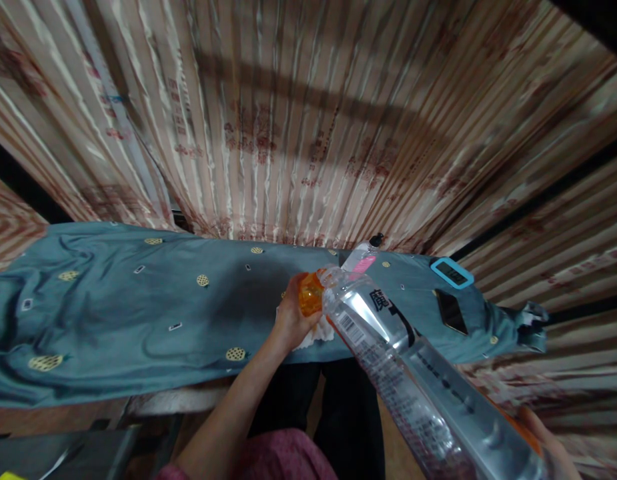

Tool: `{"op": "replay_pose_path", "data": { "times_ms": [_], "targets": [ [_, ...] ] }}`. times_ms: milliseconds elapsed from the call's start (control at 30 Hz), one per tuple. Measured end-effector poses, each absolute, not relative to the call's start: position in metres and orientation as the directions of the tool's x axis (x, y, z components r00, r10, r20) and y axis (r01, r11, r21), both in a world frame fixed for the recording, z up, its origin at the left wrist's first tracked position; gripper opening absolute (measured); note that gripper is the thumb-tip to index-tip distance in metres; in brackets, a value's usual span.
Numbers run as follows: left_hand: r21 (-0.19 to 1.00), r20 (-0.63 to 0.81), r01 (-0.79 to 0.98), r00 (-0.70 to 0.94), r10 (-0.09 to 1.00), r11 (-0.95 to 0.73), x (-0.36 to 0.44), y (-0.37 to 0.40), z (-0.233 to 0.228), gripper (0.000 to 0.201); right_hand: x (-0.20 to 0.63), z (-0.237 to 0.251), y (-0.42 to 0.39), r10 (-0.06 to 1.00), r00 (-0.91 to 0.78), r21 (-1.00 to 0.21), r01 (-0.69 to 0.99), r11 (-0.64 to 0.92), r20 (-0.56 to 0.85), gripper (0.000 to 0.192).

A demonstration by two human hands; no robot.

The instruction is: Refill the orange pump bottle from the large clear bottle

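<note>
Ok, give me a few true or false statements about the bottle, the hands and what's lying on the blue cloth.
1. The left hand holds an orange object at the mouth of the big clear bottle. True.
2. The big clear bottle stands upright on the cloth. False: it is tilted, neck toward the table, held from below by the right hand.
3. A blue-framed device lies on the teal cloth. True.
4. The cloth is plain red. False: it is teal with small yellow motifs.
5. A dark phone lies near the blue-framed device. True.
</note>
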State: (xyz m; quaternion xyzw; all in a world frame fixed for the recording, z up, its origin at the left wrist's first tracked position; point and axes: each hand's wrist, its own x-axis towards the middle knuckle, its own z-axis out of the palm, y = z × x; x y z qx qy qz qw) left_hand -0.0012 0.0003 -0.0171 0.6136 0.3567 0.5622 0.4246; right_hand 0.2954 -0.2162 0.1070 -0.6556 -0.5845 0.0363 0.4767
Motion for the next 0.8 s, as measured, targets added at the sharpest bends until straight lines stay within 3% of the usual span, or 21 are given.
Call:
{"op": "replay_pose_path", "data": {
  "times_ms": [167,367,533,800],
  "targets": [
    [0.922,0.388,-0.027,0.123,0.914,-0.387,-0.003,0.000,-0.018,0.082,0.304,0.110,-0.213,0.776,0.233,-0.595,0.774,0.216,0.586,0.072],
    [0.917,0.397,-0.005,0.124,0.909,-0.400,-0.004,0.001,-0.019,0.081,0.311,0.102,-0.218,0.814,0.255,-0.619,0.770,0.155,0.521,0.058],
    [0.919,0.390,0.006,0.130,0.911,-0.395,-0.004,0.001,-0.020,0.083,0.315,0.101,-0.217,0.804,0.225,-0.601,0.775,0.195,0.550,0.061],
    [0.921,0.388,-0.004,0.123,0.913,-0.390,-0.003,0.000,-0.019,0.082,0.314,0.073,-0.234,0.754,0.100,-0.450,0.850,0.274,0.649,0.071]
  ]
}}
